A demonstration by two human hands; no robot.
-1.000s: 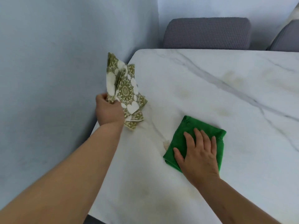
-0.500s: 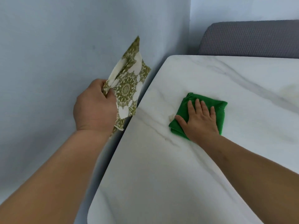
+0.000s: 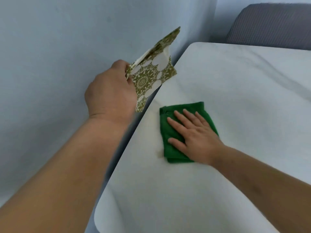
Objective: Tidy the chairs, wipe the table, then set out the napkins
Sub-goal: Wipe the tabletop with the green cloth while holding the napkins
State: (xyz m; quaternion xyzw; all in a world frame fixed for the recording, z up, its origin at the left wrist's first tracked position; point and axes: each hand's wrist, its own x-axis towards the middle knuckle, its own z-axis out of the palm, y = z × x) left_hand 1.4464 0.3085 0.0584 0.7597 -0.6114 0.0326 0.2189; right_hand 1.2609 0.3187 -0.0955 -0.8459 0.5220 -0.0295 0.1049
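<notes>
My left hand [image 3: 112, 93] grips a bunch of white napkins [image 3: 151, 76] with an olive-green pattern, held in the air just left of the table's edge. My right hand [image 3: 195, 138] lies flat, fingers straight, pressing a folded green cloth [image 3: 170, 135] onto the white marble table [image 3: 235, 91] near its left edge. A faint yellowish smear shows on the table beside the cloth's lower left corner.
A pale blue wall [image 3: 58, 64] runs close along the table's left side. A grey upholstered chair back [image 3: 272, 26] stands behind the table's far edge.
The green cloth under my right hand has slid toward the table's left edge. My left hand has carried the napkins off the table, out over its left edge. The view has shifted left.
</notes>
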